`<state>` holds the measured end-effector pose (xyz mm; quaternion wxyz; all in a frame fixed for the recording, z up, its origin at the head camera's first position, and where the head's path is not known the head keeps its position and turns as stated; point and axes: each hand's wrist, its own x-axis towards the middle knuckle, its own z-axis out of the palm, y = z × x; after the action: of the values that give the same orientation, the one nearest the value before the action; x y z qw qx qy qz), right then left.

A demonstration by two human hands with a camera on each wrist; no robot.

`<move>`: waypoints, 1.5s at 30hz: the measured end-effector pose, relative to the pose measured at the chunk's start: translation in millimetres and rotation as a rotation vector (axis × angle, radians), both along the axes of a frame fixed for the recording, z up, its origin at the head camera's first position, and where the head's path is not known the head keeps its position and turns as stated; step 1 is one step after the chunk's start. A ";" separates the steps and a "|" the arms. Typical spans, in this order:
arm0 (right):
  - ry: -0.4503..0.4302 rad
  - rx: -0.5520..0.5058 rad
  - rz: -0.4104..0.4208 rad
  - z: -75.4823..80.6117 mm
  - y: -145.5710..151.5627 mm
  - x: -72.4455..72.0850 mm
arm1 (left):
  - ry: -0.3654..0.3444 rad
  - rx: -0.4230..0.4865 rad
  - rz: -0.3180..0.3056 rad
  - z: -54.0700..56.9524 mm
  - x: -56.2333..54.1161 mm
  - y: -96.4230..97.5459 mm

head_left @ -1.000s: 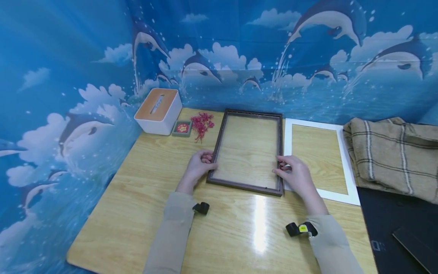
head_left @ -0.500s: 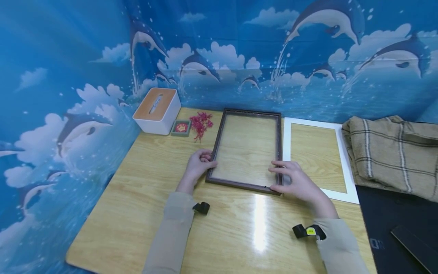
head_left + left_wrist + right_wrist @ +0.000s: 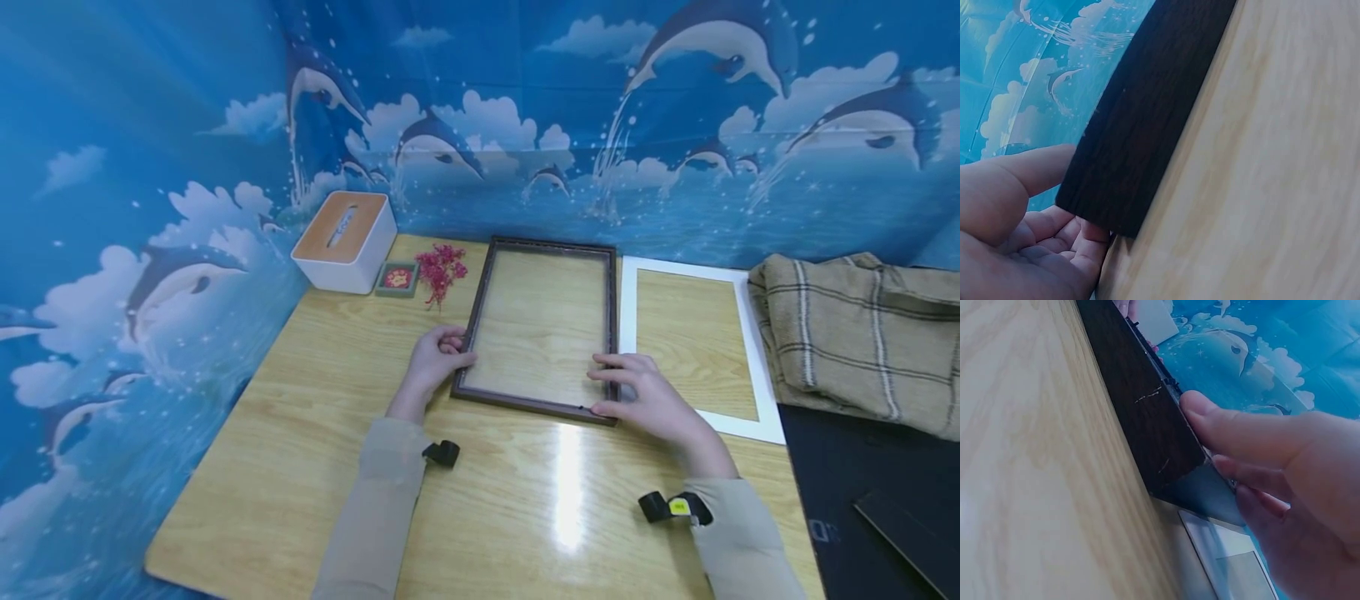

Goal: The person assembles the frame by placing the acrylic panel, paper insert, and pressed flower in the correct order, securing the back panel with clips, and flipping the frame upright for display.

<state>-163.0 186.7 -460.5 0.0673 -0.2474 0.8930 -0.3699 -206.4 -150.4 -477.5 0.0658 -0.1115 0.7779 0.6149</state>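
A dark brown picture frame lies on the table, its wood grain showing through the middle. My left hand pinches its left rail near the front, thumb on top and fingers curled at the side; the left wrist view shows the thumb and fingers about the dark rail. My right hand rests at the near right corner, fingers stretched over the right rail and thumb by the front rail. In the right wrist view, its thumb touches the top edge. Small dark tabs stick up there.
A white rectangular border lies just right of the frame, beside a folded plaid cloth. At the back left stand a white tissue box, a small green square item and pink dried flowers. A dolphin-printed curtain hangs behind.
My right hand has shifted from the right rail toward the near right corner, its fingers now spread over the rail. The left hand keeps its hold. The frame stays about where it was.
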 end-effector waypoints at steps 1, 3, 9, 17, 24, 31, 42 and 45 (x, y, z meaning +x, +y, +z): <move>0.005 0.000 0.003 -0.1 -0.2 -0.2 | 0.000 -0.002 -0.001 0.1 0.1 0.1; 0.021 -0.003 0.007 -0.3 -0.6 -0.5 | -0.001 -0.007 0.001 0.6 0.0 0.4; 0.052 -0.011 -0.002 -3.3 -1.3 1.1 | -0.015 -0.022 0.002 0.2 -0.9 0.4; 0.092 -0.026 -0.047 -8.1 -3.2 4.0 | -0.008 -0.003 0.000 -1.6 -0.4 -2.0; 0.045 -0.036 -0.089 -9.9 -1.8 5.6 | 0.096 -0.016 0.014 -7.6 2.0 -3.3; 0.037 -0.107 -0.119 -12.2 3.5 4.1 | 0.173 0.021 0.016 -14.4 3.7 -5.9; 0.049 -0.058 -0.313 7.5 48.5 6.1 | 0.130 0.013 0.022 -15.4 2.8 -3.0; 0.074 0.019 -0.369 10.4 68.7 10.5 | 0.109 -0.002 0.032 -15.0 4.0 -5.9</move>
<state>-152.5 255.4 -450.0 -0.0323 -0.0921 0.9286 -0.3580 -202.4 -156.2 -492.5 0.0134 -0.0907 0.7792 0.6201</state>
